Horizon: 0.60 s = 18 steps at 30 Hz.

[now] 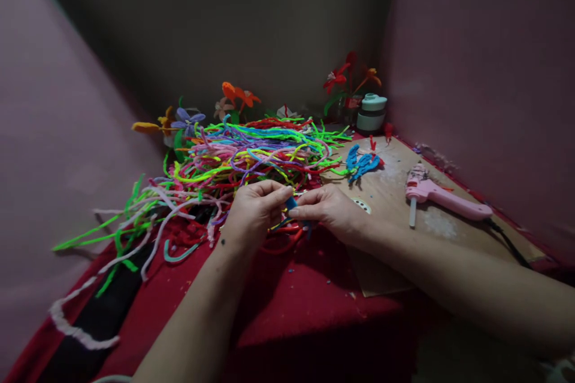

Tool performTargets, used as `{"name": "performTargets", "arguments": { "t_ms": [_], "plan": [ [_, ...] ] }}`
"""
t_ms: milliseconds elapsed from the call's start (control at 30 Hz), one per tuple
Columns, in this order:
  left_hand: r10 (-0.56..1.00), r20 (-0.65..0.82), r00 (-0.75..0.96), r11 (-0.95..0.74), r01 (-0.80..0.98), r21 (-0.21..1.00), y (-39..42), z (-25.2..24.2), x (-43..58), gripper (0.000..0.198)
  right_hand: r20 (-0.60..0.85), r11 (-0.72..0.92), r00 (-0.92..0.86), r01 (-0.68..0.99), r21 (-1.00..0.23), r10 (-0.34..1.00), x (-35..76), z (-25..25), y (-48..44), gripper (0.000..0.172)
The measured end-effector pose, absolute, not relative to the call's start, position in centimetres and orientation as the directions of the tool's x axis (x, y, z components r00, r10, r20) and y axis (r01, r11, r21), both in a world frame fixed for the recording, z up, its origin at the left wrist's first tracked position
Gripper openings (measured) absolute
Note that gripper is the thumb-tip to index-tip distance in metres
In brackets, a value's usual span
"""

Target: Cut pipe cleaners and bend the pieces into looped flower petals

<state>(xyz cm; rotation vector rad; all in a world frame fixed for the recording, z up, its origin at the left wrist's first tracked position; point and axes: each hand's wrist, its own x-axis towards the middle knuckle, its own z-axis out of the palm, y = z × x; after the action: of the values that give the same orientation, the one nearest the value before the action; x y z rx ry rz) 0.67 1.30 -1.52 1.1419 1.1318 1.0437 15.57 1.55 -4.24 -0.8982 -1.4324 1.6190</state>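
Note:
Both hands meet in the middle of the head view, pinching a small blue pipe cleaner piece [291, 203] between them. My left hand [257, 206] grips it with thumb and forefinger. From the other side, my right hand [331, 209] closes its fingertips on the same piece; much of it is hidden by the fingers. Just below lie red-handled scissors [287, 243], partly covered by the hands. Behind the hands spreads a large heap of coloured pipe cleaners [256, 152]. To the right, a blue pipe cleaner flower [360, 163] with a green stem rests on a board.
A pink glue gun [449, 198] with its cord lies on the brown board [395, 191] at right. A lidded jar [371, 114] stands at the back. Orange flowers [240, 96] and red flowers [341, 76] rise behind the heap. Red cloth [309, 311] covers the table.

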Motion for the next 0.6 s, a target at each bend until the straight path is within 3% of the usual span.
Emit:
{"name": "performTargets", "arguments": {
  "t_ms": [133,333,467,600],
  "plan": [
    [0.957,-0.165,0.238,0.193,-0.101,0.976,1.6,-1.7,0.4,0.024,-0.011,-0.081,-0.473,-0.127,-0.989,0.881,15.5,-4.7,1.7,0.022],
    [0.977,-0.055,0.207,0.064,-0.039,0.997,1.5,-1.7,0.4,0.02,-0.038,-0.14,-0.474,-0.181,-0.973,0.88,15.5,-5.4,2.1,0.024],
    [0.987,-0.029,0.159,-0.004,0.2,0.98,1.4,-1.6,0.4,0.022,-0.041,-0.141,-0.509,-0.161,-0.977,0.86,15.5,-5.6,2.1,0.027],
    [0.964,0.218,0.15,-0.264,0.515,0.815,1.3,-1.6,0.5,0.017,-0.03,-0.106,-0.511,-0.12,-0.987,0.859,15.6,-5.4,2.0,0.031]
  ]
}}
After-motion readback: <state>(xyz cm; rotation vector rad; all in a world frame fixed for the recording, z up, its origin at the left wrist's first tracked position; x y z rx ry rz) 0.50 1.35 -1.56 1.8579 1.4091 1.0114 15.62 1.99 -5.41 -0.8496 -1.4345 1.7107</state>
